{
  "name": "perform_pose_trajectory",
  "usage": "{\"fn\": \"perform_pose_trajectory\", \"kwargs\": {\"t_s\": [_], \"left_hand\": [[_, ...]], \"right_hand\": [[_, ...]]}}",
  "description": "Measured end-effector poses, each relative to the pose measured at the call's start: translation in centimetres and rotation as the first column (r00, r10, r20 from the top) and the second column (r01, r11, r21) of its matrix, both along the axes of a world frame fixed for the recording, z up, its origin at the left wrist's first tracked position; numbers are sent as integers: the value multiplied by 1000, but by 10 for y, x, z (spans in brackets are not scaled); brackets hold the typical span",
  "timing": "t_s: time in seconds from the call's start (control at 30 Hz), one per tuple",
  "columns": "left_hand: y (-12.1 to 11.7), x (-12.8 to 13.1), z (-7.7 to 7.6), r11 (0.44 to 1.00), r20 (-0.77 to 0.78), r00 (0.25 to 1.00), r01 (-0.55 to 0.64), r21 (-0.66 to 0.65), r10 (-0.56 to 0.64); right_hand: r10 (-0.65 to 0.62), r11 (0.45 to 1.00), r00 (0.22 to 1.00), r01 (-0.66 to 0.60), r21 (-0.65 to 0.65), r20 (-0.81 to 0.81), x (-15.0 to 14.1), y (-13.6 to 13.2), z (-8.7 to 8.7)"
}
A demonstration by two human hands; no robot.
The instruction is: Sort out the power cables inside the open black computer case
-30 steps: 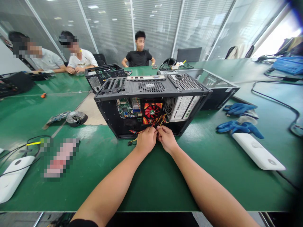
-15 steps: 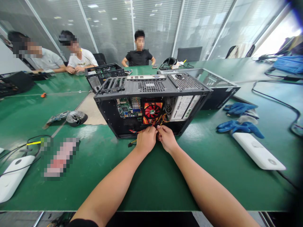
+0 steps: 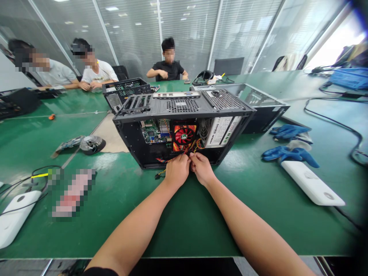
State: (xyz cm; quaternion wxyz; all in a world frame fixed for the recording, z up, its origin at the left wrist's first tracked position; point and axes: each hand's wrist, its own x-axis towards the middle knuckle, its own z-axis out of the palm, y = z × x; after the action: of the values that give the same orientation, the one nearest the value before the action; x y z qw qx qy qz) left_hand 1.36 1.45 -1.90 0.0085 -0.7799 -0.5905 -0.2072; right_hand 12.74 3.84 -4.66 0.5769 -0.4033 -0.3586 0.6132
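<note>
A black computer case (image 3: 179,109) lies on the table with its open side toward me, showing a motherboard (image 3: 153,132), a red cooling fan (image 3: 184,137) and a white-labelled power supply (image 3: 221,131). At its lower front edge, my left hand (image 3: 177,168) is closed around a bundle of thin coloured cables (image 3: 163,160). My right hand (image 3: 200,168) meets it, thumb and fingers pinched on the same cables. The exact spot they grip is hidden by the fingers. A loose black connector (image 3: 157,176) hangs out left of my left hand.
Blue work gloves (image 3: 290,153) and a white oblong device (image 3: 313,184) lie to the right. On the left are a second white device (image 3: 18,218), a blurred pink item (image 3: 74,193) and a grey round object (image 3: 92,145). More cases (image 3: 264,111) stand behind; three people sit opposite.
My hands stay together on the cables in nearly the same place. The view shifts very slightly. Across the table, the person in black has brought one hand up before the chest.
</note>
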Motion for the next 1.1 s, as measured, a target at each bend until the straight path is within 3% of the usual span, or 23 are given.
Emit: {"fn": "perform_pose_trajectory", "kwargs": {"t_s": [0.77,1.1], "left_hand": [[-2,-1,-1,999,7,1000,19,32,-19],[-1,0,1,1000,-61,998,-2,22,4]], "right_hand": [[-11,1000,1000,11,-5,-10,0,0,1],[-2,1000,1000,2,-8,-4,0,1,0]]}}
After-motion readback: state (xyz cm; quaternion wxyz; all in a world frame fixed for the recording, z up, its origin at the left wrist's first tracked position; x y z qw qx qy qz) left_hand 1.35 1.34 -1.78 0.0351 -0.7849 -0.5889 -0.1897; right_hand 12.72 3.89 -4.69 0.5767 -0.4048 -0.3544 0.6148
